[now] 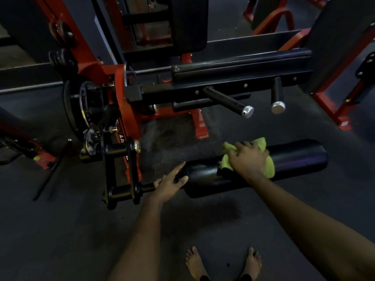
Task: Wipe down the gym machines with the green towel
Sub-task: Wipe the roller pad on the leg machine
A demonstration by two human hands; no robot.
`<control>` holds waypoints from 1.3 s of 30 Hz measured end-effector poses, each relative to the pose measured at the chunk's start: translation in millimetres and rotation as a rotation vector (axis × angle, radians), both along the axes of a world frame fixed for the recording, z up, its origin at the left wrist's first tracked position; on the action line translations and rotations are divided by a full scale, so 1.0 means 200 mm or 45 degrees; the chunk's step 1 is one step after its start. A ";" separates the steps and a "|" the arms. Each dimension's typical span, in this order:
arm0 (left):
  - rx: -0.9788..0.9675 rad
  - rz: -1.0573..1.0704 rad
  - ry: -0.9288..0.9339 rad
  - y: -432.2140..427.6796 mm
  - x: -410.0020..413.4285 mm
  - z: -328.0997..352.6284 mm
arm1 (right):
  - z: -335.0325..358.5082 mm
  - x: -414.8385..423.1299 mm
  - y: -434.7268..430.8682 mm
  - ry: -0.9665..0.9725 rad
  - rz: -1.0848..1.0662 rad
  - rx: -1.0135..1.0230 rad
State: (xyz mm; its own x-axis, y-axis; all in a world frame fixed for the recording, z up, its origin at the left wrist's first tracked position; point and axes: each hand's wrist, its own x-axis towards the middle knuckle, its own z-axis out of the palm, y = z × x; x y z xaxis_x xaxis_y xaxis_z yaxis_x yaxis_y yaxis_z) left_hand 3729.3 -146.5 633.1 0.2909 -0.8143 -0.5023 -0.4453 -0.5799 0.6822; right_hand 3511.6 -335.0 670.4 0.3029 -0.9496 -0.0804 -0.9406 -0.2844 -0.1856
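Note:
A black padded roller [294,159] of a red and black gym machine [121,94] runs across the middle of the view. The green towel [268,166] is bunched on top of the roller, near its middle. My right hand [248,159] lies on the towel and presses it onto the pad, fingers spread over the cloth. My left hand [170,183] rests at the roller's left end where the metal bar enters it, index finger straight, thumb under the bar.
Two black handles with chrome caps [247,111] stick out of the machine above the roller. A pivot assembly with a weight disc [89,110] stands to the left. Dark rubber floor lies around it, and my bare feet [223,262] stand below.

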 end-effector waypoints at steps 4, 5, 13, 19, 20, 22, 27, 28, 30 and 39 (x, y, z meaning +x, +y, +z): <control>0.021 -0.018 -0.045 -0.01 0.00 0.01 | 0.00 0.17 0.27 -0.131 0.276 -0.026; 0.023 -0.020 -0.064 -0.02 0.00 0.01 | -0.01 0.23 0.31 -0.112 0.351 -0.004; -0.038 0.011 -0.090 0.00 -0.01 0.00 | 0.03 0.42 0.24 0.053 0.435 0.239; 0.171 0.144 0.008 -0.05 -0.04 0.03 | -0.09 0.20 0.48 -0.207 0.462 -0.109; 0.197 0.126 -0.012 -0.05 -0.03 0.02 | -0.10 0.19 0.48 -0.215 0.462 -0.110; 0.208 0.118 -0.022 -0.03 -0.02 0.01 | -0.10 0.21 0.49 -0.193 0.439 -0.094; 0.162 0.018 -0.075 -0.02 0.00 -0.01 | -0.05 0.32 0.38 -0.120 0.420 -0.039; 0.144 -0.003 -0.103 -0.02 -0.01 0.00 | -0.03 0.35 0.34 -0.094 0.419 0.032; 0.112 -0.004 -0.128 -0.02 -0.01 0.02 | 0.00 0.41 0.27 -0.032 0.407 0.191; 0.126 0.098 -0.028 -0.02 -0.05 0.09 | -0.10 0.01 0.36 -0.215 0.420 -0.170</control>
